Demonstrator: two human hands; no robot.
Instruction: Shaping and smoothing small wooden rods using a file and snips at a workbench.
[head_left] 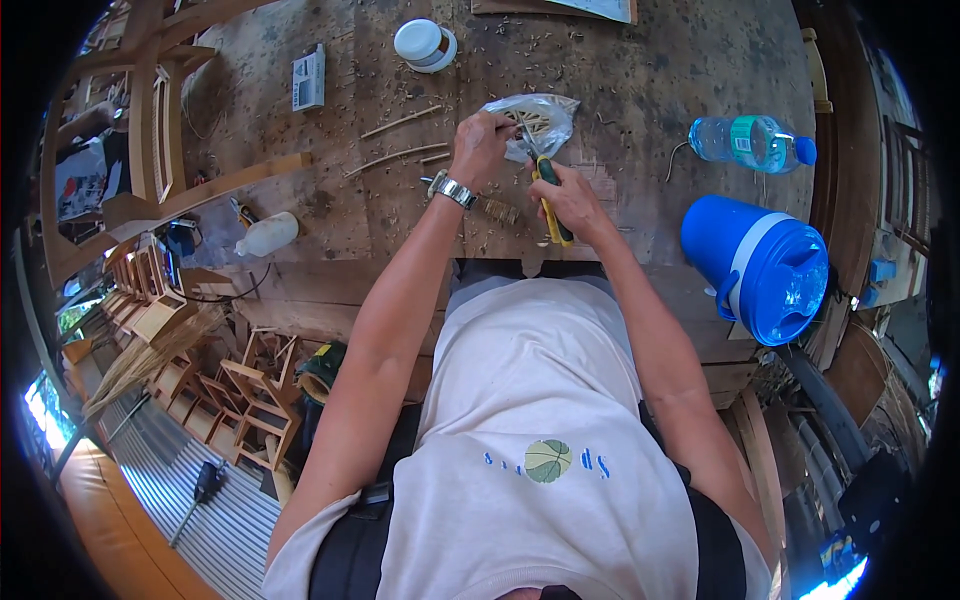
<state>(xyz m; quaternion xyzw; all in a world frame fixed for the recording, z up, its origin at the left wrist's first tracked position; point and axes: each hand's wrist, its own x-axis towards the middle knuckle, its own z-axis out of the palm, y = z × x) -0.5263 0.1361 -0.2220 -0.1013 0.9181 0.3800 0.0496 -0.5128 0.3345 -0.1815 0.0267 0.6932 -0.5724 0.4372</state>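
My right hand (577, 203) is closed round the yellow and green handles of a pair of pliers (552, 222), whose metal jaws point away from me. Close to the jaws, the fingertips of my left hand (480, 150) are pinched together; whatever is between them is too small to make out. A silver watch is on that wrist. Just beyond both hands lies a clear plastic bag (562, 115) with several thin pale sticks (537, 122) in it. Nearer to me, a small brown bundle (497, 210) rests on the wooden table (630, 60), between my forearms.
Thin pale strips (393, 157) and wood shavings lie to the left. Farther back are a white jar (426, 46) and a small box (309, 80). A water bottle (745, 142) and a blue cooler jug (755, 265) flank my right side. A wooden frame (150, 120) stands at left.
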